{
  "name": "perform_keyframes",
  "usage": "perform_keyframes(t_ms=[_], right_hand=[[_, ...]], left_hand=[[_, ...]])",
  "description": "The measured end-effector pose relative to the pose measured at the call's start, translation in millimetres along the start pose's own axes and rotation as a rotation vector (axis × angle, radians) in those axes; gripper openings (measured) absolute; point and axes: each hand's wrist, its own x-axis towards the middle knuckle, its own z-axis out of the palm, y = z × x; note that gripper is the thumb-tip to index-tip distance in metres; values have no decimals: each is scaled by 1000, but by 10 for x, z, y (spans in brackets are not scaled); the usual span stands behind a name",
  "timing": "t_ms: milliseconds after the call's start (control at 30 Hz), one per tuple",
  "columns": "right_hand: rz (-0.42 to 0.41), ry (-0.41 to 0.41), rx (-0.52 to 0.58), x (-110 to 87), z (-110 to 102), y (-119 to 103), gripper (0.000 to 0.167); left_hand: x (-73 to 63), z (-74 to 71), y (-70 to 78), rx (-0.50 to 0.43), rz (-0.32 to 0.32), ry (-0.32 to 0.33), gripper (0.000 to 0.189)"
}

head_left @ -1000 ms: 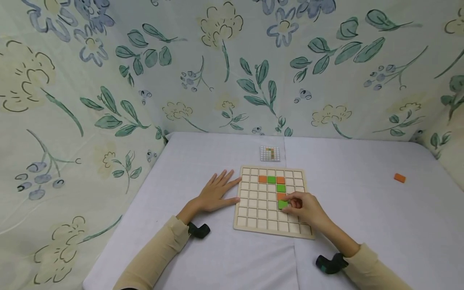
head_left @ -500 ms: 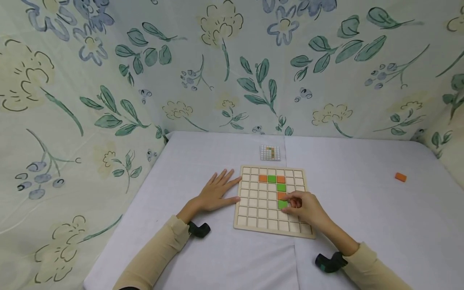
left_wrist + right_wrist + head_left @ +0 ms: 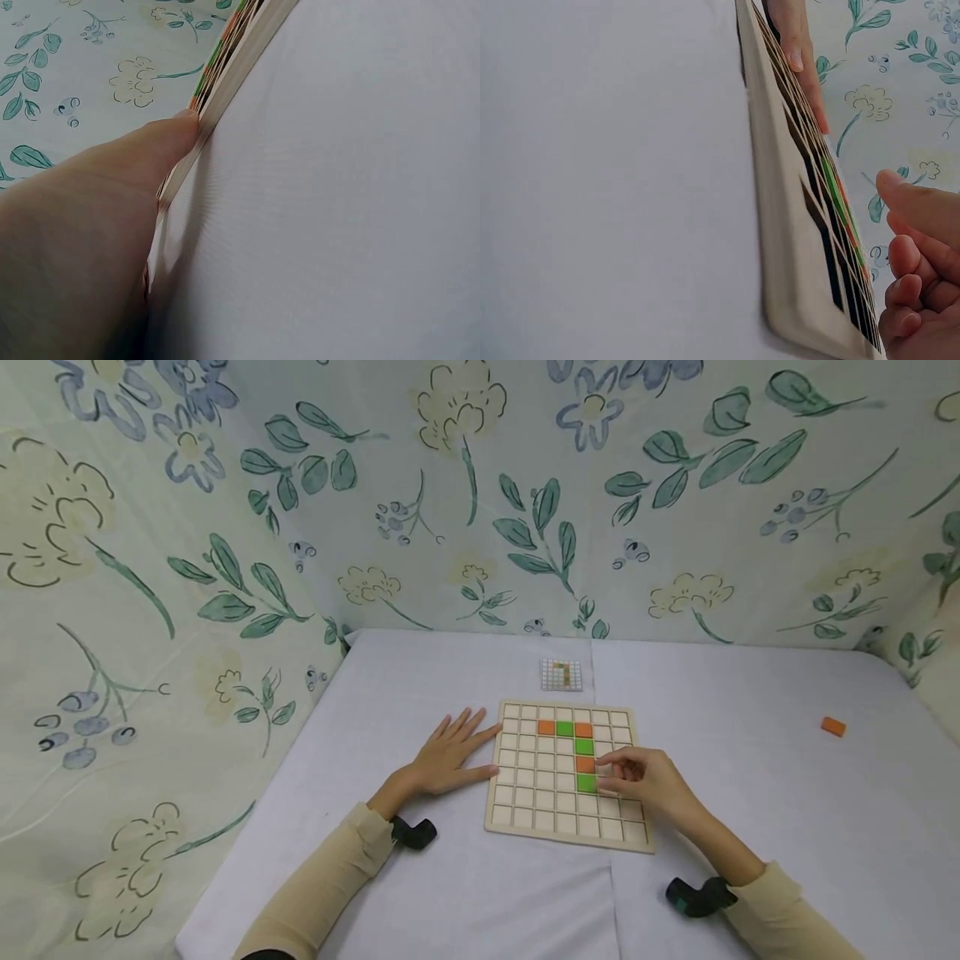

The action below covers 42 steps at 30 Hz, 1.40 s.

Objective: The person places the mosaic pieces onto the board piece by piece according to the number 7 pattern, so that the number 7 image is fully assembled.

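Observation:
A wooden grid board (image 3: 523,793) lies on the table. Orange and green tiles alternate in its cells, from an orange tile (image 3: 546,727) along a short row and then down a column to a green tile (image 3: 587,783). My left hand (image 3: 442,762) is spread flat on the cloth, with thumb and little-side fingers reaching the board's left edge; in the left wrist view the thumb (image 3: 169,139) touches that edge. Over the board's right side hovers my right hand (image 3: 651,783), thumb and index apart beside the lowest tiles, nothing between them. Its other fingers (image 3: 905,289) are loosely bent.
Behind the board lies a small card (image 3: 561,675) printed with a coloured grid pattern. One loose orange tile (image 3: 833,727) sits far to the right on the white tablecloth (image 3: 735,718). A floral curtain (image 3: 450,527) hangs along the back and left.
My right hand has drawn back slightly to the right, its fingertips coming off the lowest green tile, which stays in its cell. My left hand has kept its place.

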Motion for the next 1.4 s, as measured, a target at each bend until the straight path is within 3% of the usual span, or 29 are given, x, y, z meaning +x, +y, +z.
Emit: perform_keyframes(t_ms=[733,1400], right_hand=[[82,276,-148,-184,-727,236,38],[231,456,-189,-330,-1493,799,53]], left_hand=[[-4,13,-11,-28,10,3,79],[-12,-1,-1,-39,31,23,78]])
